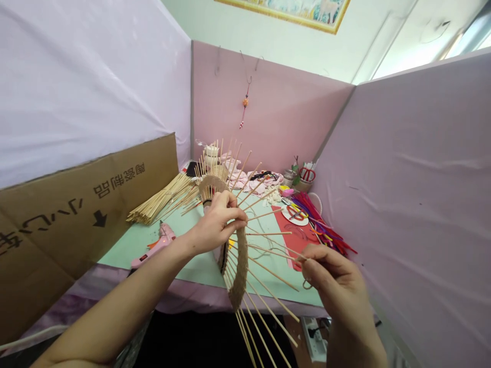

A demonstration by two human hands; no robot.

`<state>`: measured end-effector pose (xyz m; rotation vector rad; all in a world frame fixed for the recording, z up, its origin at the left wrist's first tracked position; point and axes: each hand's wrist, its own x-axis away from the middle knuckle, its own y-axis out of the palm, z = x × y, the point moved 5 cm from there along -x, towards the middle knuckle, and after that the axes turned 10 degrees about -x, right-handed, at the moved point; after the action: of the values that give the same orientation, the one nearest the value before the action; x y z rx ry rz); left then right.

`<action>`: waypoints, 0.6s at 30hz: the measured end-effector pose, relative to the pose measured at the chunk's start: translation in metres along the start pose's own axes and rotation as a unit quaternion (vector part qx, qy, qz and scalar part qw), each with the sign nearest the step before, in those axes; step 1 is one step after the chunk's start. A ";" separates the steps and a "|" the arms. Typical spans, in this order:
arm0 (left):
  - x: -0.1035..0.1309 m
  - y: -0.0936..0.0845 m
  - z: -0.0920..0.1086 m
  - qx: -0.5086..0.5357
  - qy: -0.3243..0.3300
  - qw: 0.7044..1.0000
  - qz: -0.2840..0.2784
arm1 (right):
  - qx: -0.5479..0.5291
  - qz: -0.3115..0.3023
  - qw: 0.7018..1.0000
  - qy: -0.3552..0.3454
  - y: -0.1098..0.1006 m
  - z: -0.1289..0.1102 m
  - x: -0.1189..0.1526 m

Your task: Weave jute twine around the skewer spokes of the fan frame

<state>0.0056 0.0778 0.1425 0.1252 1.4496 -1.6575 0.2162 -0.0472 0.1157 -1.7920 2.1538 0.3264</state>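
Note:
Between my hands is a round basket frame with a brown woven twine band (241, 276) and thin wooden sticks (270, 299) fanning outward from it, tilted on its side. My left hand (220, 220) is closed over the upper part of the band, thumb and fingers pinching it. My right hand (335, 278), to the right of the stick tips, pinches a thin strand of twine (286, 247). A small loop of it hangs below those fingers. Part of the frame is hidden behind my left hand.
A bundle of wooden sticks (159, 199) and a pink glue gun (163, 243) lie left on the green table top (192, 276). Right are a red sheet (284, 225), scissors (294, 213) and colored pipe cleaners (326, 227). Cardboard (88, 204) stands along the left side.

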 end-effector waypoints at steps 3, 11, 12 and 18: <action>-0.001 0.002 0.002 -0.003 0.008 1.000 0.005 | 0.043 0.013 0.997 -0.059 0.007 -0.031 0.004; -0.001 0.002 0.002 -0.004 0.007 1.000 0.010 | 0.193 -0.109 0.943 -0.249 0.030 -0.062 0.017; 0.000 0.002 0.001 -0.005 0.008 1.000 0.012 | 0.210 -0.133 0.933 -0.260 0.029 -0.060 0.020; 0.001 0.002 0.000 0.003 0.012 1.000 0.022 | 0.117 -0.115 0.973 -0.161 -0.002 -0.022 0.015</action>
<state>0.0068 0.0773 0.1404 0.1787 1.4500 -1.6301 0.2135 -0.0701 0.1306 -1.6986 1.6707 0.2709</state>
